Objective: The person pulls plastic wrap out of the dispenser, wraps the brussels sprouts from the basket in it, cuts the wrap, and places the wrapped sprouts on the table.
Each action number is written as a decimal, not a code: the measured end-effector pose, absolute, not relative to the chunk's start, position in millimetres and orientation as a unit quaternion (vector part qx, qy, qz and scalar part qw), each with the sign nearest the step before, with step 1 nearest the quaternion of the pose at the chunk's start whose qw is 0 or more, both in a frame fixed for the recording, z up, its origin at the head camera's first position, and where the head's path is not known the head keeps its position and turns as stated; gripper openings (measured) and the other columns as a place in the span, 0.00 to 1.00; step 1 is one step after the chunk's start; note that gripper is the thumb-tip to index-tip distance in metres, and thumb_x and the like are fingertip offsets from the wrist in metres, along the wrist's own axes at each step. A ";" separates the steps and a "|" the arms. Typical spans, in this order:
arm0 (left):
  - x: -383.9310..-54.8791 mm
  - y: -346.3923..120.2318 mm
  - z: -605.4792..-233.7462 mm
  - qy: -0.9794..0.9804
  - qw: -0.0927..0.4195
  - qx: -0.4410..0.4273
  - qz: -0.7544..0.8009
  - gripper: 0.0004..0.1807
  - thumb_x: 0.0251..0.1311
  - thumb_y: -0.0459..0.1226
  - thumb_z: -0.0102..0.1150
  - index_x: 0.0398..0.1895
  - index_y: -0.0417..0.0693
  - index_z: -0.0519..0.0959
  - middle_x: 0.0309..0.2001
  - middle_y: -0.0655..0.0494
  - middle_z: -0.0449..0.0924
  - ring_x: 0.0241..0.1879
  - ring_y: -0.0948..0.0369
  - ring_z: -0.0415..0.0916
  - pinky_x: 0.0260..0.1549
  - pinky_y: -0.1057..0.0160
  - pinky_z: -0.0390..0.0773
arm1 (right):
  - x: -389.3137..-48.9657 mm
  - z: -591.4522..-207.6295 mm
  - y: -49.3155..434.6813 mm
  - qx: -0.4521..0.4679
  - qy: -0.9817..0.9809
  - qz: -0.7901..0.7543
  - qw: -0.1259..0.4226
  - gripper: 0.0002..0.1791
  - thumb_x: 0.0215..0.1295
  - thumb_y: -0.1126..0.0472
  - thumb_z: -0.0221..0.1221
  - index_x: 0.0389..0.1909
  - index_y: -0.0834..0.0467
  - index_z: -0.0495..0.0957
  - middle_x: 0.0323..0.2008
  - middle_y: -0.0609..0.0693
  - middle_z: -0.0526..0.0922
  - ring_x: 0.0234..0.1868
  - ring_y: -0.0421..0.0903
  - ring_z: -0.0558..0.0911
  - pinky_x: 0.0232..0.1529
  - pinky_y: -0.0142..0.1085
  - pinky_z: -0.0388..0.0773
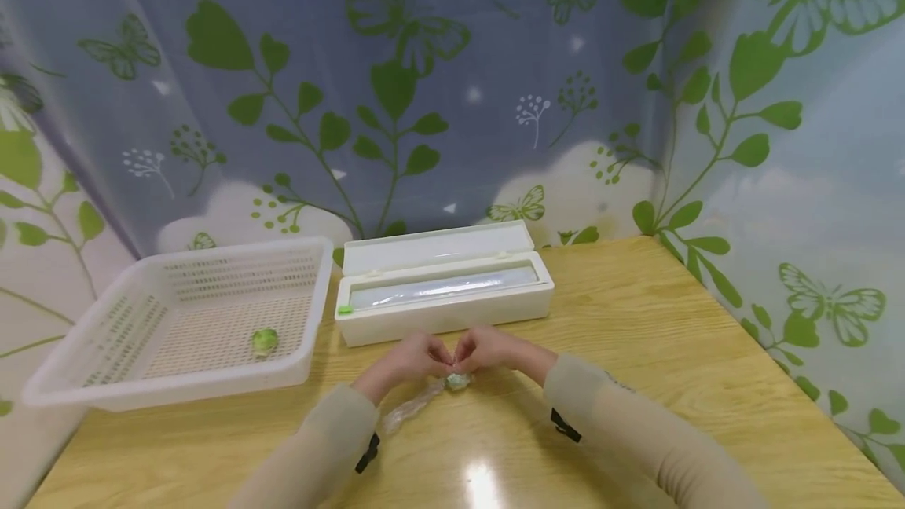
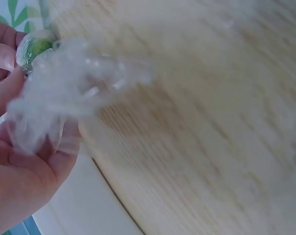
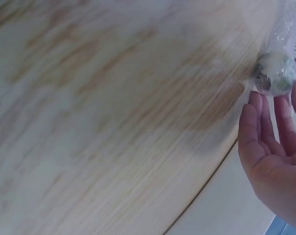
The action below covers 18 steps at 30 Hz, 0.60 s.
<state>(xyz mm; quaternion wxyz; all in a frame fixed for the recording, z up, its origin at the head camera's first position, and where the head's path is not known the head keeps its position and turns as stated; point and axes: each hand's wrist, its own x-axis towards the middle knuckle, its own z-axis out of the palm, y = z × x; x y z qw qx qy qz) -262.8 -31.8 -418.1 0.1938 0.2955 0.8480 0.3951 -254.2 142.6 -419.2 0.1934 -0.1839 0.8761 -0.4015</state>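
Observation:
Just in front of the white box, both hands meet low over the table. Between them is a small green ball, looking like a Brussels sprout, covered in clear plastic wrap. A crumpled tail of plastic wrap trails from it toward the left sleeve. My left hand pinches the wrap with bent fingers; the left wrist view has it blurred behind the film. My right hand holds the wrapped sprout at its fingertips, also seen in the right wrist view, where some fingers extend below the sprout.
A white box with its lid raised holds a roll of plastic film; a green slider sits at its left end. Left of it stands a white slotted basket with one green sprout inside. Patterned curtains surround the wooden table.

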 end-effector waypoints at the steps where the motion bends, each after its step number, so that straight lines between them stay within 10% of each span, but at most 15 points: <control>1: -262.5 -30.9 -418.1 0.848 0.193 0.298 0.393 0.03 0.47 0.28 0.62 0.25 0.37 0.78 0.24 0.55 0.78 0.26 0.63 0.71 0.26 0.68 0.73 | -253.8 -419.0 142.8 -0.176 0.874 -0.405 0.201 0.05 0.50 0.65 0.63 0.25 0.63 0.77 0.22 0.46 0.77 0.23 0.38 0.72 0.27 0.31 0.72; 18: -260.5 -25.3 -414.6 0.863 0.204 0.282 0.367 0.03 0.49 0.29 0.60 0.25 0.35 0.78 0.24 0.52 0.78 0.26 0.62 0.71 0.26 0.70 0.72 | -253.3 -419.6 142.0 -0.158 0.869 -0.418 0.214 0.04 0.53 0.66 0.61 0.26 0.64 0.78 0.19 0.47 0.76 0.21 0.39 0.73 0.25 0.32 0.73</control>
